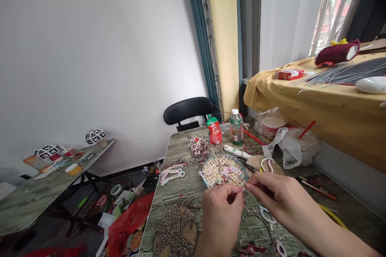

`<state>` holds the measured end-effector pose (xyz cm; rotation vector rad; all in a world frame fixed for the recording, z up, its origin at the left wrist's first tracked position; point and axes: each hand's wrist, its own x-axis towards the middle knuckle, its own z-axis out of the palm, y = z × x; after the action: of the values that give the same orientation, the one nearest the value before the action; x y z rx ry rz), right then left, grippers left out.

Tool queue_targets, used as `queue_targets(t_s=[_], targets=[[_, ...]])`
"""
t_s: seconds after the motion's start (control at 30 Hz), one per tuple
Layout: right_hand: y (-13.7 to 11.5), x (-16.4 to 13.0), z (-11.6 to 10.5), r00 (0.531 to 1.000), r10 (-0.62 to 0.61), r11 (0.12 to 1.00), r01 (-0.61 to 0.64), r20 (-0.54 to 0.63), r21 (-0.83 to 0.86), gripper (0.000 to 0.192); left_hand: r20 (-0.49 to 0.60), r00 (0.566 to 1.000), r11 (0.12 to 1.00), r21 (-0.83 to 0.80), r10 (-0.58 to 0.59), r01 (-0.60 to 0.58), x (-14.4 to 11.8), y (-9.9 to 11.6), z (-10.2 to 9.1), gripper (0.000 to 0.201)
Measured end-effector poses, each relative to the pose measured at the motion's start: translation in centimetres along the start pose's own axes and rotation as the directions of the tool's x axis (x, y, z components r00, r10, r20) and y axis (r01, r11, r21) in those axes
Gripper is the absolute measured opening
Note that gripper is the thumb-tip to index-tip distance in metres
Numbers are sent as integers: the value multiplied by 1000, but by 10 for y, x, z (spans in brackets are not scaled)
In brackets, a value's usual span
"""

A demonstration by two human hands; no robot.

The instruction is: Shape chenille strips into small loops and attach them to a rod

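Clutter crowding close finger work

Leftmost on my table, the speckled cord wound on flat card lies just beside my wrist; a brush against it could, I judge, drag strands loose. The pale twisted loops sit near the table's left edge, so a careless sweep might push some off. Further right, the heap of mixed thread would easily snag on anything pulled through it. Centrally, just beyond my fingers, is the round woven basket with pastel cords in it; one hard tug could haul several out or tip it. The bottle behind might topple if nearby strands were yanked, and the dark scissors at the basket's right could nick me.

My left hand is nearly closed, thumb and forefinger pinched at the basket's near side. My right hand meets it, thumb and forefinger pressed together. A small pale piece shows between, apparently gripped by both; I can't tell what it is.
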<state>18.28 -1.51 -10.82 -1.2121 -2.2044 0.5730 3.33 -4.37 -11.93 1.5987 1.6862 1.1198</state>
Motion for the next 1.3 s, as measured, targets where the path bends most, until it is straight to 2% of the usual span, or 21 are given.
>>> queue_targets(t_s=[0.07, 0.17, 0.27, 0.33, 0.47, 0.6, 0.77, 0.87, 0.93, 1.03, 1.1, 1.2, 1.3], targets=[[-3, -4, 5, 996, 86, 994, -85, -8, 74, 29, -76, 997, 999, -37, 7, -10, -1, -1, 4, 18], [-7, -9, 12, 978, 208, 932, -207, 28, 297, 27, -104, 993, 967, -253, -48, 20, -2, -2, 10, 16], [-10, -10, 17, 953, 273, 790, -298, 128, 536, 28, -42, 992, 890, -449, -115, 84, -4, 0, 11, 13], [-11, -9, 19, 945, 282, 722, -324, 167, 612, 31, 7, 989, 839, -529, -145, 127, -4, 3, 7, 12], [-13, -8, 16, 949, 274, 708, -308, 154, 636, 30, 150, 978, 739, -642, -142, 206, -6, 10, -6, 16], [-14, -9, 14, 956, 266, 781, -287, 119, 555, 28, 189, 976, 715, -668, -107, 208, -5, 17, -14, 18], [-15, -13, 15, 972, 233, 911, -221, 7, 349, 23, 224, 973, 791, -584, -59, 183, 2, 19, -15, 6], [-19, -14, 10, 980, 195, 924, -196, 37, 328, 23, 226, 972, 784, -591, -66, 190, 4, 19, -15, 5], [-22, -14, 3, 975, 175, 891, -217, 138, 400, 23, 217, 973, 773, -602, -82, 199, 3, 20, -16, 5], [-22, -14, -8, 942, 201, 780, -321, 270, 537, 34, 189, 976, 772, -602, -110, 204, 1, 22, -16, 4], [-19, -15, -11, 937, 231, 727, -345, 263, 593, 40, 167, 981, 784, -593, -101, 181, 0, 23, -14, 4], [-13, -15, -9, 954, 227, 682, -300, 197, 667, 35, 156, 986, 788, -600, -52, 136, -1, 24, -11, 6], [-11, -13, -6, 954, 165, 584, -300, 252, 754, 27, 163, 986, 758, -637, -47, 142, -1, 23, -9, 7]])
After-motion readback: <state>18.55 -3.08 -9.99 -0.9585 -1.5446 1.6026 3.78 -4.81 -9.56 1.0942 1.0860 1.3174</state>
